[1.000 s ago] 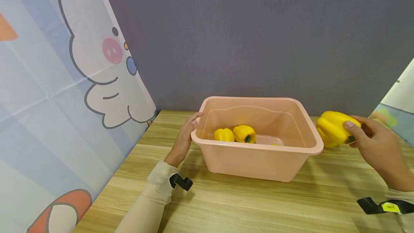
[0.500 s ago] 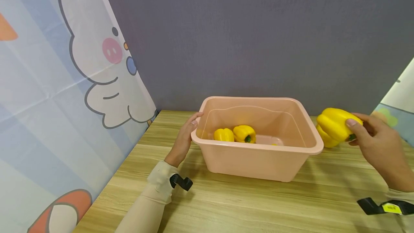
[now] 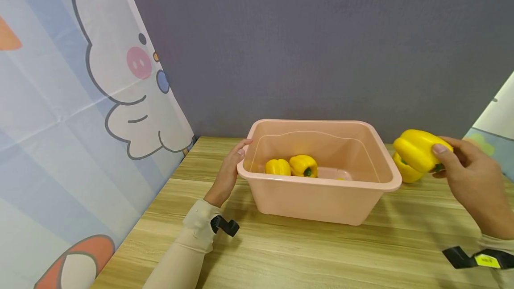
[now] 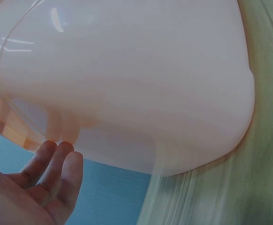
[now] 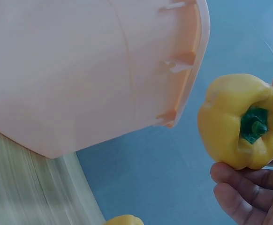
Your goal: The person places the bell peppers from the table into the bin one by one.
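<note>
A yellow bell pepper (image 3: 419,150) is pinched in my right hand (image 3: 471,177), held up to the right of a pink plastic bin (image 3: 309,200). Its green stem faces the right wrist camera, with fingertips beneath it. At the bin's left end my left hand (image 3: 228,173) grips the rim; in the left wrist view several fingers (image 4: 64,171) touch the outer wall under the lip. Inside the bin lie two yellow bell peppers, one at the left (image 3: 278,167) and one beside it with a green stem (image 3: 304,166). A sliver of yellow shows farther right, mostly hidden by the front wall.
Another yellow bell pepper (image 3: 406,171) sits on the wooden table (image 3: 289,253) right of the bin, partly covered by the held one. A dark grey panel (image 3: 305,48) stands behind, and a cartoon-printed cloth (image 3: 72,115) hangs along the left.
My right hand has raised its bell pepper slightly and moved it a little to the right, uncovering more of the one behind. The left hand and the bin have stayed put.
</note>
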`<state>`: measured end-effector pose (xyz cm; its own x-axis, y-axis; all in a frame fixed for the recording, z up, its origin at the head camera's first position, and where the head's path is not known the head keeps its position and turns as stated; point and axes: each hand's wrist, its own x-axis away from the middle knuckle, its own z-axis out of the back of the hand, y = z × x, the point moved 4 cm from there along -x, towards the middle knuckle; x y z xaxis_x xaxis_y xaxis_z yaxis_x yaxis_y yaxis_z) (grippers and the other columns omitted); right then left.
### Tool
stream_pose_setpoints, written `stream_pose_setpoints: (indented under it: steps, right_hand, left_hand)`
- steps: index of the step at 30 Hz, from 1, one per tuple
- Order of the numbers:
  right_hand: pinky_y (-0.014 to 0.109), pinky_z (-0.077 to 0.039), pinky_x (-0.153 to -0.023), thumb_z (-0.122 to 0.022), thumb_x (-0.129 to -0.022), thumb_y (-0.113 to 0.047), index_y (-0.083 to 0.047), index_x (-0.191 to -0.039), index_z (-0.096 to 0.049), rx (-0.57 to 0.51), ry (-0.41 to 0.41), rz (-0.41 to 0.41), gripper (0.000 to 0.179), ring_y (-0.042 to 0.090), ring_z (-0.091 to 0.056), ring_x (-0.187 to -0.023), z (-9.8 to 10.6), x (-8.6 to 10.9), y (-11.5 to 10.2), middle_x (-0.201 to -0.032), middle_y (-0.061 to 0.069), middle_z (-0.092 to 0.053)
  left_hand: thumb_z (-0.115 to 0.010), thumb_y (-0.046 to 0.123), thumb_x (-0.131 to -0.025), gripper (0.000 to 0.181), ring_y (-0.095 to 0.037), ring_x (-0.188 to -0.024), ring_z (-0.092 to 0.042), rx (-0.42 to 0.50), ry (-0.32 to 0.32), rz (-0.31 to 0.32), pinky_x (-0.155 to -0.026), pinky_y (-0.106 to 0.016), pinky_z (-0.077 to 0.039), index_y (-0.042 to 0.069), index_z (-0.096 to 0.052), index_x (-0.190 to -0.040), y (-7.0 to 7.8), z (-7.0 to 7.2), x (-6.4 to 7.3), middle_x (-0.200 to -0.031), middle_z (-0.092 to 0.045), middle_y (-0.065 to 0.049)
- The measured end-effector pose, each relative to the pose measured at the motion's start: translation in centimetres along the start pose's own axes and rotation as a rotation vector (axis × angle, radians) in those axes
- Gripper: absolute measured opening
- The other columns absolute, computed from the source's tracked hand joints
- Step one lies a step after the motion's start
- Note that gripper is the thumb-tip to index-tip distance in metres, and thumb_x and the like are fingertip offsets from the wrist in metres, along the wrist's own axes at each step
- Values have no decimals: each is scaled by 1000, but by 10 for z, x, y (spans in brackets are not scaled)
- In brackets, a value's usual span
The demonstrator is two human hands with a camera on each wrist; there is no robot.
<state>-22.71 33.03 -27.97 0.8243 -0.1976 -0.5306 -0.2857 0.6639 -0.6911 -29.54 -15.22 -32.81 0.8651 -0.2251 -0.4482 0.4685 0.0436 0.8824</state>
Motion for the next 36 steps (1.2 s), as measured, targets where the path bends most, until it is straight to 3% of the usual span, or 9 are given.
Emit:
stream_pose_setpoints:
  steps: [18, 32, 36]
  right_hand:
    - [8, -46, -62, -51, -105, -22, -1, -146, -48, -62, 38, 41, 46, -5, -54, -78, -3, 4, -13, -108, -24, -49]
    - [6, -45, -60, -51, -105, -25, 6, -146, -43, -28, 11, 39, 52, -6, -49, -80, -11, 5, -22, -113, -7, -45]
    - [7, -46, -60, -54, -104, -25, 5, -146, -44, -41, 13, 47, 52, -8, -51, -79, -13, 6, -25, -111, -13, -45]
  left_hand:
    - [-37, 42, -104, 54, -29, -133, -45, -4, 12, 8, -104, -48, -40, 12, -45, -149, -1, -1, -1, -152, -42, -7]
    - [-36, 41, -105, 53, -28, -132, -46, -9, 14, 2, -105, -46, -40, 12, -45, -149, -2, -1, -1, -152, -43, -8]
    - [-37, 41, -104, 54, -28, -132, -45, -4, 17, 5, -104, -46, -40, 12, -45, -149, -3, -1, -1, -152, -43, -7]
